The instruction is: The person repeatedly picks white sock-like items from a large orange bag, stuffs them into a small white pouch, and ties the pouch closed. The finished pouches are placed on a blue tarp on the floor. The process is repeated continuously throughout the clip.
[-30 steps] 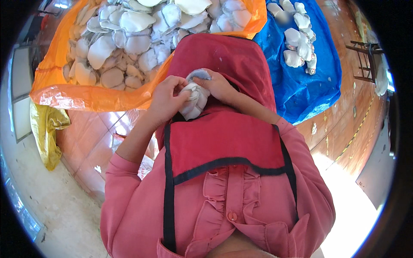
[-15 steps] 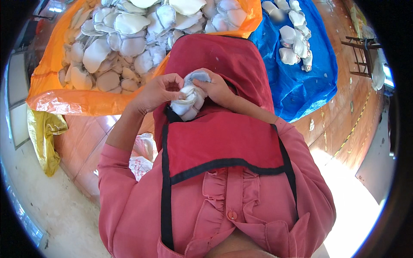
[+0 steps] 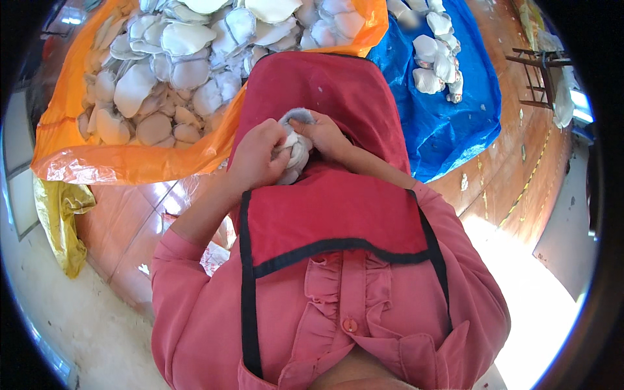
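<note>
A bundle of soft white and grey padded fabric pieces (image 3: 299,155) is held over my lap. My left hand (image 3: 261,153) is closed on its left side, the fingers curled in and partly hidden. On the other side my right hand (image 3: 325,135) grips the bundle, its thumb pressed on the grey upper part and its other fingers hidden beneath. A red apron (image 3: 331,84) with black edging covers my lap under both hands.
Ahead on the left, a heap of white and grey padded pieces (image 3: 188,75) lies on an orange sheet (image 3: 117,162). Rolled white bundles (image 3: 445,65) rest on a blue sheet (image 3: 474,123) at right. A yellow bag (image 3: 62,221) lies left; a wooden stool (image 3: 543,78) stands far right.
My left hand has turned and closed lower over the bundle, from a pinch at its top left. My right hand keeps its hold. The whole view has shifted slightly.
</note>
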A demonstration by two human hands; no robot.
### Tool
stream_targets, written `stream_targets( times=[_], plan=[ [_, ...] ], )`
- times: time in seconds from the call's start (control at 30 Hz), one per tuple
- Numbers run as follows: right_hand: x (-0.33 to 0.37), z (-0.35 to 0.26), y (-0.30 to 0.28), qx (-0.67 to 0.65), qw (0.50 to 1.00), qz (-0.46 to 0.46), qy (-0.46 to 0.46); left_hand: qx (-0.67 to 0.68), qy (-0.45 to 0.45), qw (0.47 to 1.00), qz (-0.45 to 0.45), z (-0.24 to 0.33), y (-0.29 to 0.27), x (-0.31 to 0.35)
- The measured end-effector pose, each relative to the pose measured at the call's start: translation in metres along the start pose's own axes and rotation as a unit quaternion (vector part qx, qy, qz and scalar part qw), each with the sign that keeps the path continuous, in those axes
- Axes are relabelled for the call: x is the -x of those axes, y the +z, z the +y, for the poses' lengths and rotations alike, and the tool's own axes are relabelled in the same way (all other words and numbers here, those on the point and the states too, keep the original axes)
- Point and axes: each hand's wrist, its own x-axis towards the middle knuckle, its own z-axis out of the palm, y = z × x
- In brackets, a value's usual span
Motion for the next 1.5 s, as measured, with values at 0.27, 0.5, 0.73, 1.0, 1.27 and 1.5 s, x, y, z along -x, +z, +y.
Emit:
stream_targets(
  times=[0.27, 0.5, 0.73, 1.0, 1.27, 1.5],
  plan=[
    [-0.009, -0.008, 0.005, 0.318, 0.934, 0.105, -0.128, 0.068, -0.18, 0.979, -0.073, 0.012, -0.031, -0.021],
    [-0.002, -0.009, 0.006, 0.275, 0.954, 0.073, -0.089, -0.029, -0.115, 0.983, -0.138, 0.011, -0.033, -0.028],
    [-0.007, 0.002, -0.002, 0.076, 0.996, -0.001, -0.038, -0.142, 0.019, 0.985, -0.092, 0.01, -0.011, -0.026],
    [-0.006, -0.052, -0.006, 0.188, 0.981, -0.031, 0.017, 0.009, -0.144, 0.986, 0.087, -0.023, -0.001, -0.023],
    [-0.013, -0.056, -0.006, 0.259, 0.903, -0.138, -0.314, 0.548, -0.257, 0.789, 0.103, -0.039, 0.013, -0.014],
    [-0.006, -0.046, -0.006, 0.165, 0.966, -0.028, -0.197, 0.488, -0.232, 0.841, 0.022, -0.038, 0.009, -0.007]
  ],
)
